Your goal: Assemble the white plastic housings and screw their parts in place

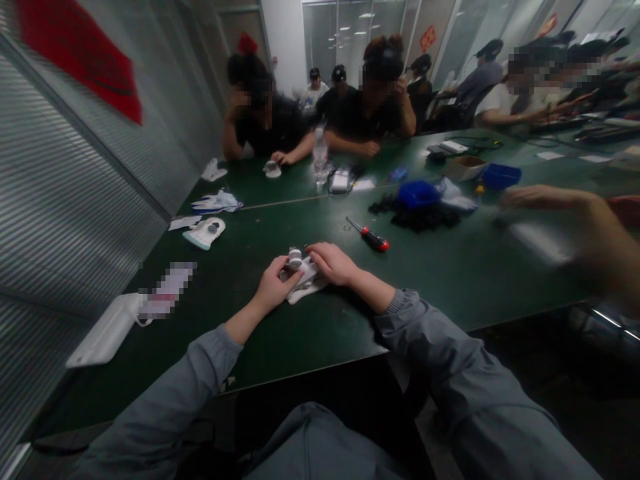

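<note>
My left hand (273,285) is closed, thumb and fingers pinching a small white cylindrical part (295,259) with a grey band. Beneath it lies a white moulded plastic piece (304,291) on the green table; whether the two are joined I cannot tell. My right hand (331,264) curls over the right side of the plastic piece, and its fingertips are partly hidden. Beyond it lies a screwdriver (373,237) with a black and red handle. A similar white plastic piece (206,233) with a grey round part rests to the left.
Gloves (219,201), a white tray-like object (105,331) and a pixelated item (167,290) lie left. Black small parts (425,217) surround a blue bin (419,193). A bottle (320,157) stands ahead. Another person's blurred arm (595,223) reaches in from the right; people sit opposite.
</note>
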{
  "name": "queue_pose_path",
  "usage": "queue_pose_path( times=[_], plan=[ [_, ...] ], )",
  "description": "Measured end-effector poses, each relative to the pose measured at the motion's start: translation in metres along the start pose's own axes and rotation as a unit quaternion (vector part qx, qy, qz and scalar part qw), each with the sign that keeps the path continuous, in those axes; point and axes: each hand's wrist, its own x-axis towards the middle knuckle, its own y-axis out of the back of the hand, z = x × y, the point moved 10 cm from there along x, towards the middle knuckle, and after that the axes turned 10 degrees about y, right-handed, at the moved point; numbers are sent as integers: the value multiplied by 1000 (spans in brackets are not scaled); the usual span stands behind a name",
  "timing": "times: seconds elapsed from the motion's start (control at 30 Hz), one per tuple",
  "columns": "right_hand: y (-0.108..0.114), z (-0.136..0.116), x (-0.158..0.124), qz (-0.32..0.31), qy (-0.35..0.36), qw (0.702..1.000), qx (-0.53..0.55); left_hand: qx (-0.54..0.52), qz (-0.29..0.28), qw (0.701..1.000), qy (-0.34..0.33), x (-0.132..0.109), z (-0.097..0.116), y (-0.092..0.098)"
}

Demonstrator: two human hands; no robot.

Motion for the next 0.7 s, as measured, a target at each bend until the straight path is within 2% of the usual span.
queue_pose_path(
  times=[0.3,0.57,0.7],
  plan=[
    [-1,0,0,0,-1,1000,9,34,19,999,-25,0,1,2],
    [-4,0,1,-11,2,1000,20,79,11,991,-103,-4,15,-3],
    [-3,0,1,-9,-1,1000,20,83,15,991,-102,-4,13,-2]
  ],
)
